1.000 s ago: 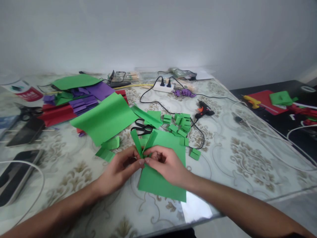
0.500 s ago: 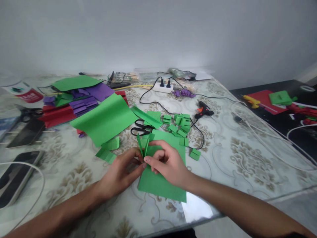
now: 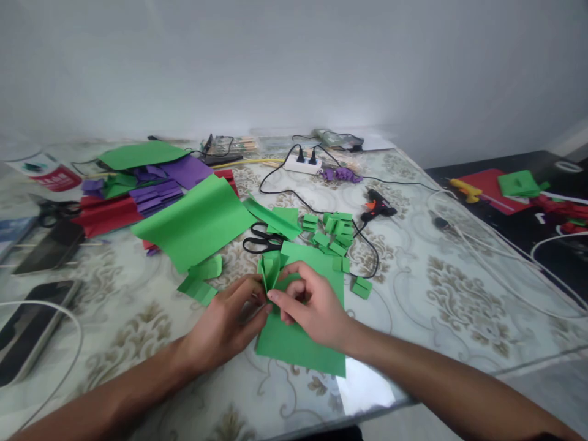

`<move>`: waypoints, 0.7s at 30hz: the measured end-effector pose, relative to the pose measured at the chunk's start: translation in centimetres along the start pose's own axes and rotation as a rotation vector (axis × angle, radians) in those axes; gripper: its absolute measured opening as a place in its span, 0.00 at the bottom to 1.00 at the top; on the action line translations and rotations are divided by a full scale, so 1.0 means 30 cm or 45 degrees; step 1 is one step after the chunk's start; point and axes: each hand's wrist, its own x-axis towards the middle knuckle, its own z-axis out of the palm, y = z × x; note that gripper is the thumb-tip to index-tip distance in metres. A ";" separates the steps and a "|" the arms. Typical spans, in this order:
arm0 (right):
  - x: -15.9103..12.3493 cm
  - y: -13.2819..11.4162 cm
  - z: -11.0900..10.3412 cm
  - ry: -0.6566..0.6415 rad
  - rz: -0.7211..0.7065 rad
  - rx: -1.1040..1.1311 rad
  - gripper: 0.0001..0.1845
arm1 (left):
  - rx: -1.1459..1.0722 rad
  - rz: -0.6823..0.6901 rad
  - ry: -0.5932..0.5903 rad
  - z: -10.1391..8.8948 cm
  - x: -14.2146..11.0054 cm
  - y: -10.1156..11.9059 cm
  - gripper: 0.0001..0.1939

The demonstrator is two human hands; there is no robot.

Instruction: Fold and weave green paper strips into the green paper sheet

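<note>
Between my fingertips is a small folded piece of green paper (image 3: 271, 269), its layers standing up and fanned slightly apart. My left hand (image 3: 236, 315) pinches its lower left edge. From the other side, my right hand (image 3: 312, 301) grips the same piece between thumb and curled fingers. Beneath them lies a flat green sheet (image 3: 305, 349) on the table. Black-handled scissors (image 3: 263, 244) rest just beyond my hands, their blades hidden under paper. Several small folded green pieces (image 3: 337, 229) are heaped to the right of the scissors.
A large curled green sheet (image 3: 197, 220) lies left of centre, near purple paper strips (image 3: 156, 196). At right rests a black glue gun (image 3: 379, 205), its cord running near a white power strip (image 3: 303, 163). Phones (image 3: 37, 324), a cup (image 3: 50, 171) and other scissors (image 3: 52, 209) occupy the left.
The folded green paper has turned between my fingers; its upright flaps now show more of their broad faces and sit slightly lower. Both hands stay nearly in place.
</note>
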 end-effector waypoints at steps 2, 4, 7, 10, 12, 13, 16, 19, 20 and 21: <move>0.002 -0.002 -0.001 0.017 -0.006 -0.010 0.18 | -0.018 -0.004 0.005 -0.002 0.001 0.001 0.03; 0.004 -0.002 -0.004 0.024 -0.014 -0.034 0.19 | -0.037 -0.015 -0.004 -0.004 0.000 0.001 0.02; 0.006 0.001 -0.009 -0.004 -0.052 -0.128 0.19 | -0.087 -0.030 -0.027 -0.004 -0.003 -0.001 0.02; 0.006 0.006 -0.012 -0.059 -0.078 -0.232 0.20 | -0.185 -0.054 -0.050 -0.005 -0.006 -0.007 0.01; 0.006 0.007 -0.013 -0.099 -0.066 -0.276 0.18 | -0.259 -0.095 -0.071 -0.006 -0.006 -0.013 0.02; 0.007 0.007 -0.013 -0.117 -0.058 -0.292 0.17 | -0.294 -0.115 -0.076 -0.006 -0.005 -0.016 0.03; 0.009 0.004 -0.017 -0.133 -0.057 -0.332 0.16 | -0.401 -0.166 -0.086 -0.003 0.000 -0.026 0.06; 0.012 -0.004 -0.023 -0.150 -0.076 -0.357 0.17 | -0.541 -0.233 -0.096 0.003 0.004 -0.030 0.07; 0.012 -0.007 -0.025 -0.150 -0.085 -0.369 0.17 | -0.591 -0.266 -0.098 0.004 0.005 -0.030 0.08; 0.012 -0.010 -0.027 -0.149 -0.095 -0.382 0.17 | -0.636 -0.301 -0.098 0.004 0.005 -0.028 0.08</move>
